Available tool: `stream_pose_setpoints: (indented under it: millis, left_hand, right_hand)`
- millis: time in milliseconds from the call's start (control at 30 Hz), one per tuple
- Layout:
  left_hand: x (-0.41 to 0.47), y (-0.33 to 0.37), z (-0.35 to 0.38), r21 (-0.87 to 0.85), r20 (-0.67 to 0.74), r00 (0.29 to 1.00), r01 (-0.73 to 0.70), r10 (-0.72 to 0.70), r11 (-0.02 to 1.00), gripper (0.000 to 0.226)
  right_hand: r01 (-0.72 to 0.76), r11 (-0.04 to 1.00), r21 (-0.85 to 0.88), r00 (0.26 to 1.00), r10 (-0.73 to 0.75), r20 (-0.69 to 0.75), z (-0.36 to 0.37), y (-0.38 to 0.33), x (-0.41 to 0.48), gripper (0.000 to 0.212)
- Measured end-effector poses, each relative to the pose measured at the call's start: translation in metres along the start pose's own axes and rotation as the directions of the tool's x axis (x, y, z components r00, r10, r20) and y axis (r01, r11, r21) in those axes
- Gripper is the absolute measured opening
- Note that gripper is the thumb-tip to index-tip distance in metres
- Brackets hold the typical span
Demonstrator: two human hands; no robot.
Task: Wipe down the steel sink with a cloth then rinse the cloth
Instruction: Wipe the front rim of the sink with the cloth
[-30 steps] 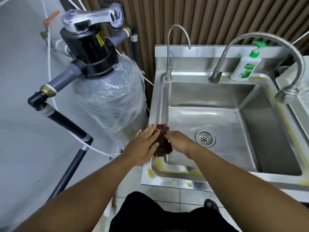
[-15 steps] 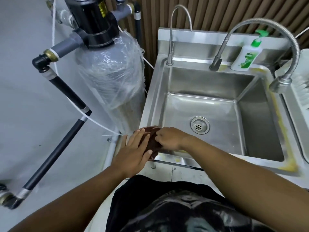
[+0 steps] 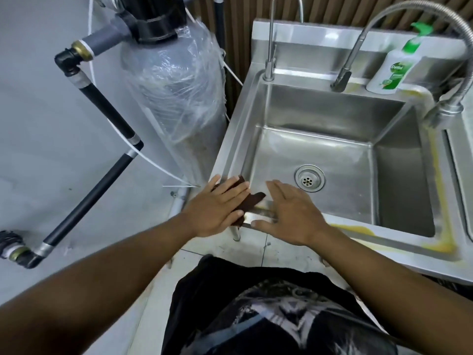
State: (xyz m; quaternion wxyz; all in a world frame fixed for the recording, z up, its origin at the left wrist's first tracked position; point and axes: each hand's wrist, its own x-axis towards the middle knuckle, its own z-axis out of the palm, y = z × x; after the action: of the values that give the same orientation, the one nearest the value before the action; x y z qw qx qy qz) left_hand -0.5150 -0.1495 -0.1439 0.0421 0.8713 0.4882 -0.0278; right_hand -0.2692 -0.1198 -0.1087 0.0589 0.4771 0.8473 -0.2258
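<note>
A dark brown cloth (image 3: 252,201) lies on the front left corner of the steel sink (image 3: 399,165). My left hand (image 3: 217,208) lies flat on the cloth with straight fingers and presses it onto the rim. My right hand (image 3: 289,213) is spread flat just right of the cloth, over the sink's front rim, and holds nothing. Most of the cloth is hidden under my left hand. The basin is dry-looking, with a round drain (image 3: 309,178) in its floor.
A thin tap (image 3: 270,44) and a flexible hose tap (image 3: 448,108) stand at the sink's back. A green-capped soap bottle (image 3: 394,70) sits on the back ledge. Yellow stains (image 3: 355,229) mark the rim. A plastic-wrapped filter tank (image 3: 176,93) with black pipes (image 3: 102,175) stands left.
My right hand has let go of the cloth and moved right, fingers spread. My left hand now lies flat on the cloth. The camera has tilted downward.
</note>
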Motion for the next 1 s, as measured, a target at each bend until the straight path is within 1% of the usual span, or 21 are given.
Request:
stream_pose_setpoints:
  millis: [67,133,200,300,400,467,567,667,767,833,933,1000]
  left_hand:
    - [0.004,-0.011,0.003,0.008,0.071,0.997,-0.028,0.028,1.0,0.067]
    - [0.003,-0.005,0.005,0.026,0.063,0.998,0.013,-0.014,1.0,0.069]
    - [0.002,0.012,0.009,0.02,0.023,0.996,0.086,-0.087,0.996,0.07]
    - [0.009,0.038,0.012,-0.042,-0.004,0.982,0.191,-0.191,0.981,0.072]
    - [0.019,0.056,0.013,-0.06,0.024,0.976,0.218,-0.217,0.974,0.074]
    - [0.021,0.06,0.014,-0.063,0.032,0.98,0.198,-0.196,0.978,0.075]
    - [0.014,0.04,0.012,0.002,0.049,0.991,0.128,-0.128,0.992,0.077]
    - [0.004,0.011,0.008,0.046,0.057,0.992,0.11,-0.112,0.993,0.077]
    - [0.011,-0.009,0.003,0.056,0.097,0.989,0.104,-0.109,0.993,0.081]
    - [0.024,-0.015,0.0,0.028,0.1,0.983,0.15,-0.152,0.988,0.083]
    - [0.041,-0.017,0.0,-0.004,0.11,0.958,0.267,-0.265,0.964,0.088]
    - [0.039,-0.013,0.003,-0.001,0.114,0.948,0.299,-0.297,0.954,0.089]
  right_hand:
    - [-0.073,0.996,-0.042,0.995,0.075,0.06,-0.002,0.024,-0.011,0.117]
    - [-0.116,0.991,-0.068,0.988,0.122,0.091,-0.002,0.045,-0.02,0.124]
    - [-0.144,0.988,-0.055,0.983,0.149,0.108,0.001,0.056,-0.026,0.128]
    - [-0.158,0.987,-0.016,0.98,0.159,0.116,0.007,0.061,-0.028,0.129]
    - [-0.132,0.991,-0.03,0.986,0.134,0.094,0.01,0.059,-0.024,0.129]
    - [-0.12,0.992,-0.041,0.988,0.123,0.093,0.012,0.059,-0.024,0.127]
    - [-0.117,0.992,-0.052,0.988,0.122,0.093,0.011,0.059,-0.025,0.126]
    - [-0.125,0.991,-0.04,0.986,0.128,0.102,0.008,0.056,-0.027,0.123]
    - [-0.131,0.991,-0.038,0.986,0.134,0.095,0.01,0.057,-0.029,0.124]
    - [-0.13,0.99,-0.057,0.988,0.134,0.073,0.015,0.059,-0.028,0.126]
    - [-0.153,0.986,-0.07,0.986,0.157,0.056,0.019,0.061,-0.028,0.127]
    - [-0.158,0.983,-0.09,0.985,0.163,0.05,0.02,0.062,-0.028,0.126]
